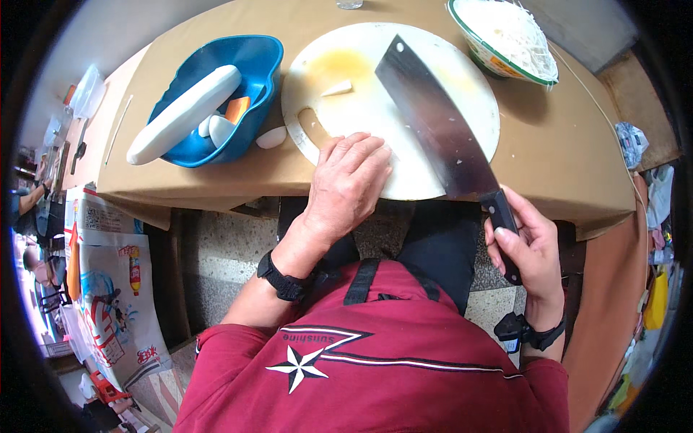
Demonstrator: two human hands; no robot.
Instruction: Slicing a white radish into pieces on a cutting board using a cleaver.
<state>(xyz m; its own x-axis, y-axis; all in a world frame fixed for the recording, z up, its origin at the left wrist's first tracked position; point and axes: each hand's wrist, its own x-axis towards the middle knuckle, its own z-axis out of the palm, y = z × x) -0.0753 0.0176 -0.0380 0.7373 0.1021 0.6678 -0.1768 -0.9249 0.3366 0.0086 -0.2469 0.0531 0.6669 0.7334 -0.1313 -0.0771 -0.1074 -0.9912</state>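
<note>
My right hand [532,242] grips the black handle of a broad cleaver [440,119]. Its dark blade slants up and left over a round white cutting board [346,43]. At the board's near edge rests my left hand [351,177], fingers bent and close together; what lies under them is hidden. A small white wedge [336,88] lies on the board beyond this hand. Left of the board, a blue basin [253,54] holds a long peeled white radish [188,112], white chunks [220,130] and an orange piece [237,109]. One white chunk [271,138] sits on the table between basin and board.
At the back right stands a green-rimmed bowl [473,36] heaped with white shreds [509,32]. A clear glass [349,3] is at the far edge. Brown covering drapes over the table [563,173]. A crumpled plastic bag [631,144] lies to the right.
</note>
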